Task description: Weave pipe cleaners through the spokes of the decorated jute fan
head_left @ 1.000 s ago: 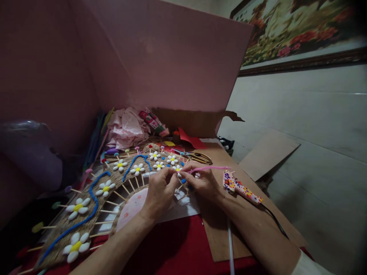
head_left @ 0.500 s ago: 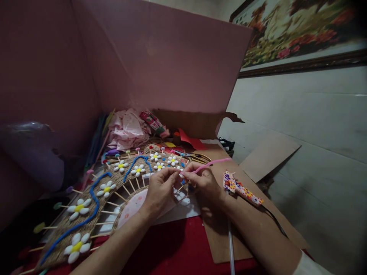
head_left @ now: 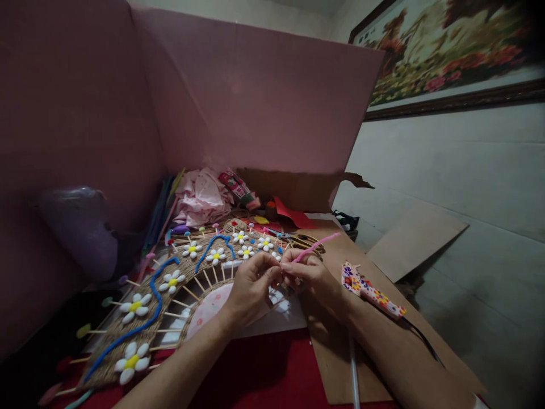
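Observation:
A pink pipe cleaner (head_left: 317, 246) is pinched between my two hands, its free end pointing up and to the right. My left hand (head_left: 254, 285) closes thumb and forefinger at its near end, mostly hidden by the fingers. Right beside it, my right hand (head_left: 313, 278) grips the same pipe cleaner, fingertips almost touching the left ones. Under and left of my hands lies a twine-wrapped arch (head_left: 168, 309) with white-petalled flowers (head_left: 135, 308), a wavy blue pipe cleaner (head_left: 158, 304) and sticks with coloured tips around its edge.
A floral-patterned tool with a black cord (head_left: 370, 289), seemingly a glue gun, lies on brown cardboard (head_left: 327, 352) at right, near a clear rod (head_left: 355, 369). Scissors (head_left: 304, 241) lie behind my hands. Crumpled pink fabric (head_left: 204, 196) sits before a pink panel (head_left: 255, 102).
The whole view has shifted, so everything appears further right and slightly lower. The pipe cleaner's free end now slants up more steeply. Both hands keep their pinch.

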A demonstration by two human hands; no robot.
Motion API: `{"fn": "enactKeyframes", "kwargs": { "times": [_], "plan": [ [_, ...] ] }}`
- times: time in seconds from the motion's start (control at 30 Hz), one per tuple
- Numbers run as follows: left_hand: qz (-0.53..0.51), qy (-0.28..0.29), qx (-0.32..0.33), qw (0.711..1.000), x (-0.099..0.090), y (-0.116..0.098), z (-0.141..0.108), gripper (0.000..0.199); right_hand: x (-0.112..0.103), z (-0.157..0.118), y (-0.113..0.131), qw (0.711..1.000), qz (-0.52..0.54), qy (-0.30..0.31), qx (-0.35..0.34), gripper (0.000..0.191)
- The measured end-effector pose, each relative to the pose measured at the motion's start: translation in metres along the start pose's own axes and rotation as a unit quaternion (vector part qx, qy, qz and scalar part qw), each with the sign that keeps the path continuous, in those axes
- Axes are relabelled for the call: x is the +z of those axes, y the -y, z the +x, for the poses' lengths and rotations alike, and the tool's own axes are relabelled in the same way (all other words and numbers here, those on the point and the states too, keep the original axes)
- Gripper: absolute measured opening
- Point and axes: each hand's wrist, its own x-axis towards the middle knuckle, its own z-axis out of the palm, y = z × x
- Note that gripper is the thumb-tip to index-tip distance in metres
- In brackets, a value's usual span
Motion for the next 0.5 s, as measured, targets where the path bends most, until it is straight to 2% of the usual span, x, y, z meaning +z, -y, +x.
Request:
{"fn": "enactKeyframes", "kwargs": {
  "times": [0.13, 0.33, 0.5],
  "plan": [
    [0.066, -0.007, 0.045, 0.997, -0.002, 0.008, -0.002, 0.013, 0.007, -0.002, -0.001, 0.999, -0.035, -0.008, -0.030, 0.019],
    [0.203, -0.050, 0.094, 0.973, -0.005, 0.008, -0.003, 0.013, 0.015, -0.003, -0.006, 0.991, -0.090, -0.066, -0.070, 0.018],
    [0.271, -0.027, 0.181, 0.945, -0.008, 0.008, -0.002, 0.008, 0.010, 0.000, -0.006, 0.998, -0.031, -0.041, -0.032, 0.018]
  ]
}}
